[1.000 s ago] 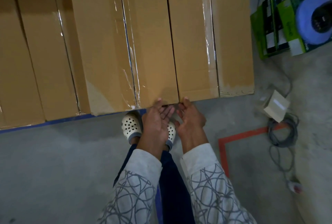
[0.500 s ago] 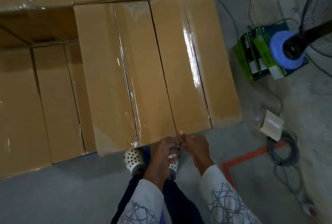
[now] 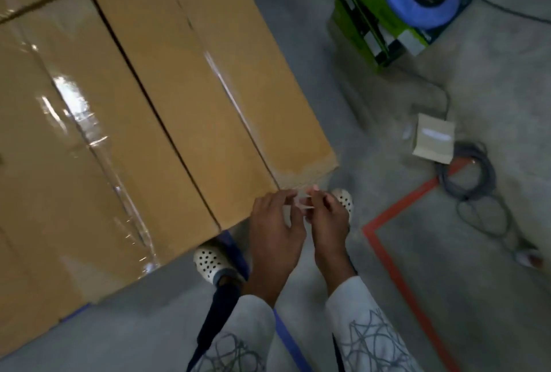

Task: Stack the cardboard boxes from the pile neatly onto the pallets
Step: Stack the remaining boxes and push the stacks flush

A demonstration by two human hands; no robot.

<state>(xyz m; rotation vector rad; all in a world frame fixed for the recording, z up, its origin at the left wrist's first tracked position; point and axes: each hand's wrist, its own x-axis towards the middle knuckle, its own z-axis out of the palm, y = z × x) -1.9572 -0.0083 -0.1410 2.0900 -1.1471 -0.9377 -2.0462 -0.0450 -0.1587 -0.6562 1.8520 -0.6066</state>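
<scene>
Just off the near edge of the cardboard box (image 3: 208, 88), stacked flush against its neighbour, the left hand (image 3: 275, 231) and right hand (image 3: 326, 222) were held together. A pale strip (image 3: 302, 203), possibly loose tape though blurred, was pinched between them, presumably to be cleared away for neatness.

No text is legible on the cardboard boxes (image 3: 185, 79) or the green carton (image 3: 369, 32).
</scene>
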